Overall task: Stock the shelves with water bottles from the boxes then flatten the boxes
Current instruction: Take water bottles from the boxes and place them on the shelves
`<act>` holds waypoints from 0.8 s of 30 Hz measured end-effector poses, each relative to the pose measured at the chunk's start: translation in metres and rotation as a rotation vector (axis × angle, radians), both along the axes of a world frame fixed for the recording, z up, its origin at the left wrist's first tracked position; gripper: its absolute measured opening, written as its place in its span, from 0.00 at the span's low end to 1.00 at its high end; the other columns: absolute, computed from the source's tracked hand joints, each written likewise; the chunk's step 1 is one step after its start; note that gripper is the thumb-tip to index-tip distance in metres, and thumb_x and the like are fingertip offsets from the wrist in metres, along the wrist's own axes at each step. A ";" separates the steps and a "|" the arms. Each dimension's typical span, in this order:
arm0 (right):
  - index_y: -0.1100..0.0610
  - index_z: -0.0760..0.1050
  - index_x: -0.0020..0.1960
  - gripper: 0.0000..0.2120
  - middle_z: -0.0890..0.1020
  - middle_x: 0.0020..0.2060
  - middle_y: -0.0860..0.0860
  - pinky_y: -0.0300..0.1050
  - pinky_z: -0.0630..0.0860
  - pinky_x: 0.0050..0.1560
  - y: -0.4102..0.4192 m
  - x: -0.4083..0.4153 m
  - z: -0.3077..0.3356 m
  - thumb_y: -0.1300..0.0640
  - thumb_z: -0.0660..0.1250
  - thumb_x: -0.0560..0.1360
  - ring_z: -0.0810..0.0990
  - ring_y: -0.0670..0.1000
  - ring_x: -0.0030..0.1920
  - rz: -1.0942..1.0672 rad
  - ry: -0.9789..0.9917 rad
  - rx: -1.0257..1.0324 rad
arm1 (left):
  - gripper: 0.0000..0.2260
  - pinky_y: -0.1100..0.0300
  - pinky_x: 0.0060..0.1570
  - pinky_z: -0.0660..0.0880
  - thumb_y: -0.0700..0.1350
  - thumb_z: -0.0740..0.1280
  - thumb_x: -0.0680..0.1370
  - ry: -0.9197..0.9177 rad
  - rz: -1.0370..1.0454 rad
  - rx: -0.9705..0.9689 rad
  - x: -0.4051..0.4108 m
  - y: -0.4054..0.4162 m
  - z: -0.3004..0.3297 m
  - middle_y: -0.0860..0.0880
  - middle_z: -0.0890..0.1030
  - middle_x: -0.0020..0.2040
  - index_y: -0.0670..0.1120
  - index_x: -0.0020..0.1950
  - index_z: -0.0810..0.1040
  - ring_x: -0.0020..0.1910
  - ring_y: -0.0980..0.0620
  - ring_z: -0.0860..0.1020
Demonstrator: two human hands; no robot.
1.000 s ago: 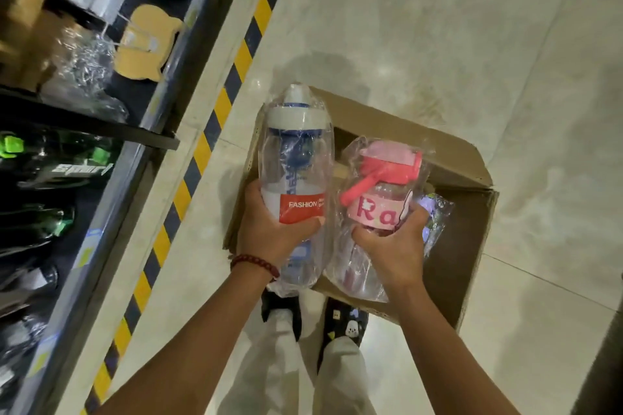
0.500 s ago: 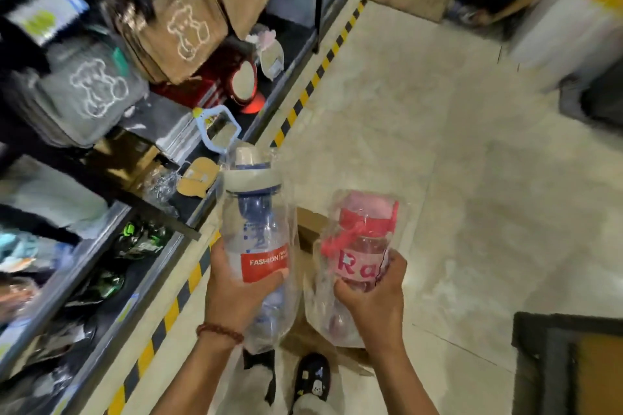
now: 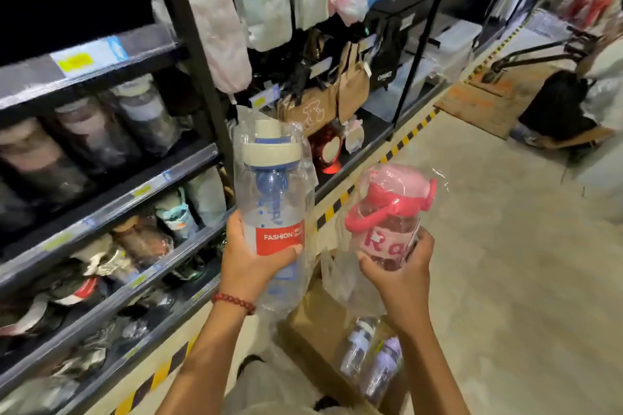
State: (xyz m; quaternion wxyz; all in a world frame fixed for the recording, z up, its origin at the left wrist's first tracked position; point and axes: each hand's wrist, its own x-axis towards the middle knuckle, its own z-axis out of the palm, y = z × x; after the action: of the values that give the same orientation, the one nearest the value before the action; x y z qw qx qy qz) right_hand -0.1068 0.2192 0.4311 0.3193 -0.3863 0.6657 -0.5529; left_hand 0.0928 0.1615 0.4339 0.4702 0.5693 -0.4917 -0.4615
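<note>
My left hand [image 3: 251,263] grips a tall clear water bottle [image 3: 273,192] with a white and blue lid and a red FASHION label, wrapped in clear plastic. My right hand [image 3: 401,274] grips a short pink bottle [image 3: 391,212] with a pink handle, also bagged. Both are held upright in front of the shelves [image 3: 111,202], which carry wrapped bottles on several levels. Below my hands stands the open cardboard box [image 3: 313,323], with two more bagged bottles [image 3: 371,357] inside.
A yellow and black striped edge [image 3: 340,202] runs along the shelf base. Bags and sponges [image 3: 323,10] hang further along the aisle. A person [image 3: 603,77] crouches at the far right beside flat cardboard [image 3: 478,104] on the floor.
The view has swung up from the box to the shelves. Both hands have lifted the two bottles out of the box and hold them higher, towards the shelves.
</note>
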 end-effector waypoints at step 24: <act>0.53 0.58 0.72 0.47 0.71 0.62 0.51 0.28 0.71 0.53 -0.102 0.355 0.001 0.52 0.75 0.58 0.72 0.45 0.60 0.618 -0.021 -0.100 | 0.47 0.55 0.51 0.79 0.50 0.80 0.50 0.083 0.652 -0.187 0.340 0.026 -0.012 0.49 0.76 0.58 0.50 0.66 0.64 0.56 0.53 0.79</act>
State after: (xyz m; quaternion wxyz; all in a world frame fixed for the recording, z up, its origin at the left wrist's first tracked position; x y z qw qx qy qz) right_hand 0.2482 0.1169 0.4325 0.4594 -0.5799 0.4854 -0.4658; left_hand 0.4331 0.1873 0.4220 0.6629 0.6315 -0.3046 -0.2626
